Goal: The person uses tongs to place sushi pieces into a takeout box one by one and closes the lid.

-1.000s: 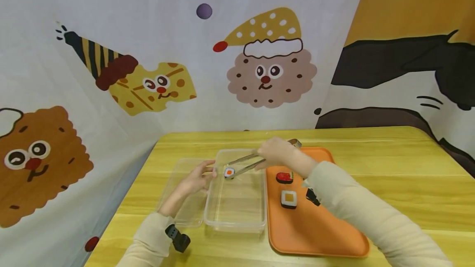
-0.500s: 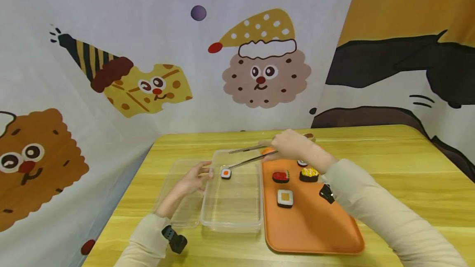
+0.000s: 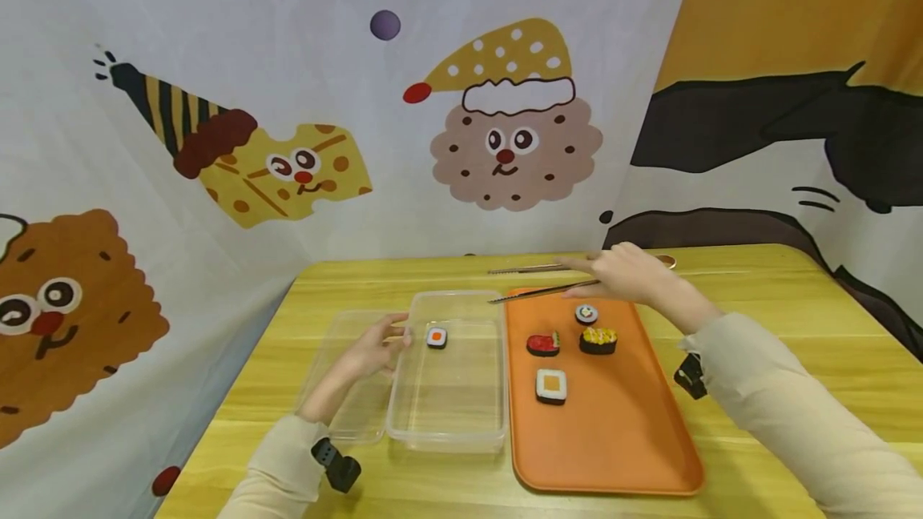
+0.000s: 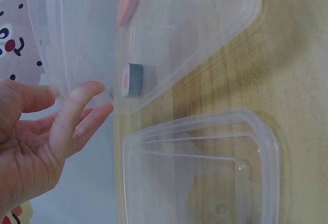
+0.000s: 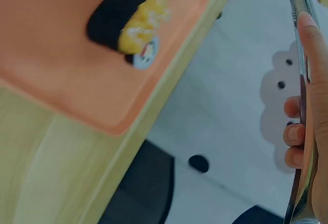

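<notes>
My right hand (image 3: 627, 272) grips metal tongs (image 3: 544, 292) above the far end of the orange tray (image 3: 606, 447); their tips are spread with nothing between them. My left hand (image 3: 373, 349) is at the left rim of the clear plastic box (image 3: 450, 399), fingers loosely bent and holding nothing. Inside that box, toward the back, sits a small sushi roll with an orange centre (image 3: 436, 337). On the tray lie a red-topped sushi (image 3: 543, 344), a yellow-topped sushi (image 3: 598, 340), a small round roll (image 3: 586, 314) and a square roll with a yellow centre (image 3: 551, 386).
A clear lid (image 3: 353, 415) lies flat on the wooden table (image 3: 779, 327), left of the box and partly under my left arm. Behind the table hangs a cloth (image 3: 324, 38) printed with cartoon food.
The tongs have let go of the orange-centred roll, which stays in the box. My right hand has carried them, spread, to the right and away over the tray. My left hand stays put.
</notes>
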Tool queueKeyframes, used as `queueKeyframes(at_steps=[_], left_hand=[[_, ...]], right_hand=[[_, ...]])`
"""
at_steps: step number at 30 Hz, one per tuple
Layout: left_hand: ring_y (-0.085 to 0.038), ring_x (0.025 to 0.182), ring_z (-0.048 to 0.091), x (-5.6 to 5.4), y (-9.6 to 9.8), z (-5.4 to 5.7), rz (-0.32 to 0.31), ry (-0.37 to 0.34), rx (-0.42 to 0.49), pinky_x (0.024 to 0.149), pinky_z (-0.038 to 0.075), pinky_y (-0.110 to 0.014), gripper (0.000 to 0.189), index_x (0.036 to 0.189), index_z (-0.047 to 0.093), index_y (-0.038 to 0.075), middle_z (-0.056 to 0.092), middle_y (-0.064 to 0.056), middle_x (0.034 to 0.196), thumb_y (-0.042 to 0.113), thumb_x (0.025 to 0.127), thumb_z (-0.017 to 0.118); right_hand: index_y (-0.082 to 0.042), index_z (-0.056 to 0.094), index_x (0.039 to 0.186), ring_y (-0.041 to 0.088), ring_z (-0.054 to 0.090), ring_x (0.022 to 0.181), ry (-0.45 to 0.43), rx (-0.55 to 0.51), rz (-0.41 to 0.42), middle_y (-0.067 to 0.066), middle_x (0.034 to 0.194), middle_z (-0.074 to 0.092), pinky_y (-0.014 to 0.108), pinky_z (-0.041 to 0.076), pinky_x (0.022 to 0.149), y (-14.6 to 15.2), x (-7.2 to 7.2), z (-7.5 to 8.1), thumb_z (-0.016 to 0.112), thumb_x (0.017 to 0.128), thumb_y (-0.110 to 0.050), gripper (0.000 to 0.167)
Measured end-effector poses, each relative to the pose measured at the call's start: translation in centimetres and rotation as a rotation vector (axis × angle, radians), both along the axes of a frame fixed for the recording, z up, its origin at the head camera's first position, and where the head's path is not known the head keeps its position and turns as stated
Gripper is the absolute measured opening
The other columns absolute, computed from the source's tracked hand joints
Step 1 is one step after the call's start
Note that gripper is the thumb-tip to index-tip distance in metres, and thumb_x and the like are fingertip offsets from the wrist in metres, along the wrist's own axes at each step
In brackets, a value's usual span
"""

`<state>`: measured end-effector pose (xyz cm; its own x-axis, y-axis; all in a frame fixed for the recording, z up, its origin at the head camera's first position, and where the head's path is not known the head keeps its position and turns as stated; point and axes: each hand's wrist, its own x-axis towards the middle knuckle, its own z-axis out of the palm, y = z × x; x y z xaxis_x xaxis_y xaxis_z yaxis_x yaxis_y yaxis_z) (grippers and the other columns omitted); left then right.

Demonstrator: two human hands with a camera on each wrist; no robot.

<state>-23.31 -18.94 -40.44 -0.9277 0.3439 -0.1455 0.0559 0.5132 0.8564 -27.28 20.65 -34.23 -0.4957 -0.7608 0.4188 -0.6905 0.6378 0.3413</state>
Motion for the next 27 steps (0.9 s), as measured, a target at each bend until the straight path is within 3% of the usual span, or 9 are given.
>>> queueKeyframes(at_steps=[3, 6, 10, 17, 27], left_hand=[[-0.045, 0.118, 0.045, 0.0, 0.0, -0.1, -0.004, 0.000, -0.007, 0.059, 0.056, -0.032, 0.054, 0.141, 0.022, -0.002, 0.036, -0.035, 0.135, 0.013, 0.096, 0.046], [-0.045, 0.119, 0.045, 0.0, 0.1, -0.2, -0.003, -0.002, -0.009, 0.059, 0.056, -0.031, 0.054, 0.142, 0.022, -0.002, 0.035, -0.034, 0.136, 0.014, 0.096, 0.046], [-0.046, 0.119, 0.044, 0.0, 0.0, -0.2, -0.003, -0.004, -0.002, 0.060, 0.056, -0.033, 0.054, 0.142, 0.021, -0.002, 0.035, -0.035, 0.136, 0.014, 0.096, 0.046], [-0.047, 0.120, 0.042, 0.2, 0.1, -0.1, -0.011, -0.008, -0.007, 0.061, 0.057, -0.034, 0.055, 0.142, 0.021, -0.003, 0.034, -0.035, 0.136, 0.015, 0.096, 0.046], [-0.047, 0.121, 0.041, 0.0, 0.0, 0.2, -0.022, -0.016, 0.001, 0.062, 0.057, -0.034, 0.057, 0.142, 0.019, -0.003, 0.033, -0.035, 0.137, 0.017, 0.096, 0.045]], right_hand=[[-0.019, 0.064, 0.116, 0.002, 0.011, 0.037, -0.002, -0.016, -0.005, 0.000, 0.054, 0.054, 0.015, 0.017, 0.035, 1.4, 0.1, -0.4, 0.060, 0.079, -0.055, 0.052], [-0.017, 0.064, 0.116, -0.001, 0.007, 0.039, -0.044, -0.028, -0.036, -0.006, 0.042, 0.038, 0.013, 0.013, 0.036, 2.8, 0.3, -0.9, 0.054, 0.082, -0.058, 0.054], [-0.015, 0.062, 0.119, -0.001, 0.007, 0.038, -0.166, -0.028, -0.141, -0.010, 0.040, 0.024, 0.013, 0.011, 0.038, 4.8, 0.5, -1.8, 0.059, 0.081, -0.053, 0.054], [-0.015, 0.056, 0.126, 0.004, 0.020, 0.035, -0.424, -0.007, -0.372, -0.008, 0.041, 0.032, 0.019, 0.020, 0.037, 8.7, 1.5, -3.9, 0.060, 0.083, -0.048, 0.054], [-0.013, 0.054, 0.127, 0.004, 0.021, 0.035, -0.484, 0.009, -0.415, -0.008, 0.044, 0.034, 0.019, 0.023, 0.038, 12.0, 2.8, -5.6, 0.058, 0.086, -0.046, 0.052]])
